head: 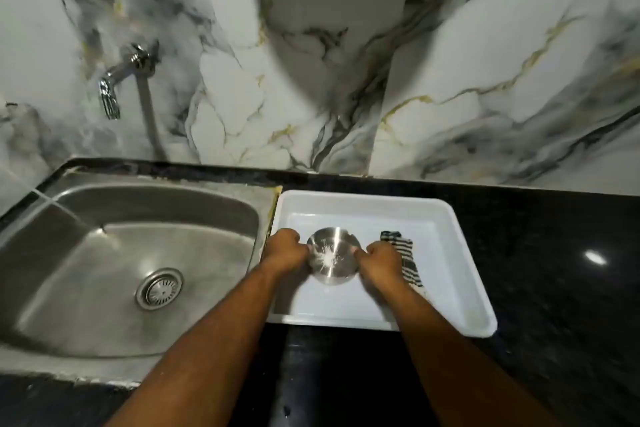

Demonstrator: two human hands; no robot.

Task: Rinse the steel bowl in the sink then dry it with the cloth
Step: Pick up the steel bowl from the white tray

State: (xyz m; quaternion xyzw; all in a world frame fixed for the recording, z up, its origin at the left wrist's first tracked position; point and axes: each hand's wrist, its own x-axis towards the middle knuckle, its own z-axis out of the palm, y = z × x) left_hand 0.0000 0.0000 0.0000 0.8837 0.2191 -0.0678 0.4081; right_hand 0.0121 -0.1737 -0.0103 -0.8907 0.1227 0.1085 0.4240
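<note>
A small round steel bowl [332, 256] sits in a white plastic tray [450, 218] on the black counter. My left hand [284, 250] grips the bowl's left rim, and my right hand [381, 260] grips its right rim. A black-and-white striped cloth [408, 256] lies in the tray just right of my right hand, partly hidden under it. The steel sink [104, 288] is to the left of the tray, with a round drain [159, 289] in its floor.
A chrome wall tap [114, 87] juts out above the sink's back left. The marble wall [346, 62] rises behind the counter. The black granite counter [554, 270] stretches right of the tray and in front of it.
</note>
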